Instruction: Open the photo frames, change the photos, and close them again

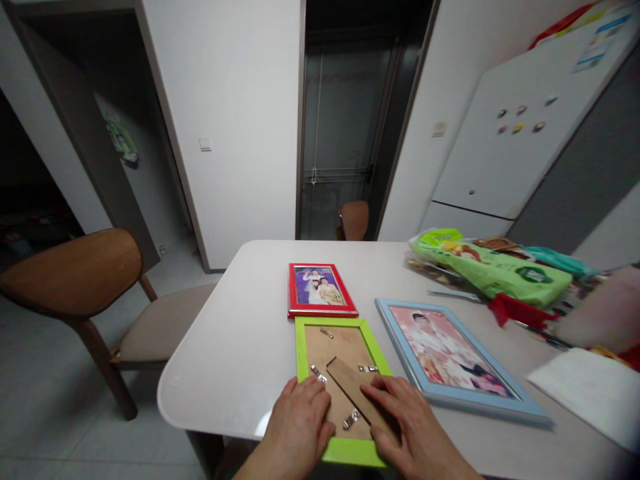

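On the left, a wooden chair stood beside the bench. Your left hand rested on the left side of the green frame, fingers bent by a metal clip; how far that grip was closed, I could not tell. Farther back, the red frame lay face up, its picture in place. The green frame lay face down near you, its backing board inside the rim with four clips showing; whether they were fastened was unclear, so work on it looked unfinished. Your right hand lay over the brown stand strip, fingers touching it; whether that grip pinched it, I could not tell. Rightmost, the blue frame lay face up, also filled.
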`<state>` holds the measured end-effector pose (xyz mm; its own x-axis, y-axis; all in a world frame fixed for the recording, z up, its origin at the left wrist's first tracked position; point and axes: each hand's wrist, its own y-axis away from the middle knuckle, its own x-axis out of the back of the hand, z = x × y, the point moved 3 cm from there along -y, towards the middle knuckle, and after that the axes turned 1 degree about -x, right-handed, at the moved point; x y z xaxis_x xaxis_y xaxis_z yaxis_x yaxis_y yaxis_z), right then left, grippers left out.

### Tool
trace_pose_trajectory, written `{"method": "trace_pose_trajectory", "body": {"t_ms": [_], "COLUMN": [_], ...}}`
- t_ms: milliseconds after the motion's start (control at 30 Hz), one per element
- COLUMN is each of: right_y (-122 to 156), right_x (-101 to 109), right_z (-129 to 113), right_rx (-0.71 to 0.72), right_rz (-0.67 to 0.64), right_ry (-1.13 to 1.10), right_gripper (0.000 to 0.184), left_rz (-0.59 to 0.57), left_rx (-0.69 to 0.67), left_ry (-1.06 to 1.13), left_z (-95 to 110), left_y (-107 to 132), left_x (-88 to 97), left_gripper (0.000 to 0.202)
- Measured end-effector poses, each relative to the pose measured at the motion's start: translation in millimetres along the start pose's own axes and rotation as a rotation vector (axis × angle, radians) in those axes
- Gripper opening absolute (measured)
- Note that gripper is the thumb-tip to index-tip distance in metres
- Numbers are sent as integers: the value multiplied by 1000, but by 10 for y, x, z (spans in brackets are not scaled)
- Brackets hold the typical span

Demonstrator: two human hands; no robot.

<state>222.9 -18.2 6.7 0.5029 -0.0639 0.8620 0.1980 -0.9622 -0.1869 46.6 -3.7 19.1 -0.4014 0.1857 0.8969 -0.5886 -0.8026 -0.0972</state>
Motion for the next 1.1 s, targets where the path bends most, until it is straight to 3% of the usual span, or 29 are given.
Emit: {"method": "trace_pose_trajectory", "body": {"t_ms": [200, 400, 567, 733, 833, 967, 1100], "right_y": [-99, -294, -283, -253, -190, -63, 26], "right_x": [83, 86, 64, 61, 79, 60, 86], "right_z": [165, 230, 215, 261, 128, -202, -350], "right_rx": [-7, -30, -48, -55, 72, 296, 373], "right_rz": [96, 82, 61, 129, 170, -35, -120], "right_ry": [30, 181, 134, 132, 140, 70, 85], "right_gripper": [32, 31, 32, 31, 27, 25, 26], "left_rz": [-54, 2, 31, 46, 60, 87, 106], "left_rx": [-25, -95, -91, -117, -147, -155, -157], "left_ry": [49, 49, 32, 23, 14, 18, 26], "left_z": [-14, -12, -7, -27, -36, -38, -44], "left_y": [114, 98, 92, 112, 125, 127, 118], "left_x": [-4, -17, -35, -54, -61, -70, -92], "left_gripper": [62, 53, 55, 52, 51, 47, 46]}}
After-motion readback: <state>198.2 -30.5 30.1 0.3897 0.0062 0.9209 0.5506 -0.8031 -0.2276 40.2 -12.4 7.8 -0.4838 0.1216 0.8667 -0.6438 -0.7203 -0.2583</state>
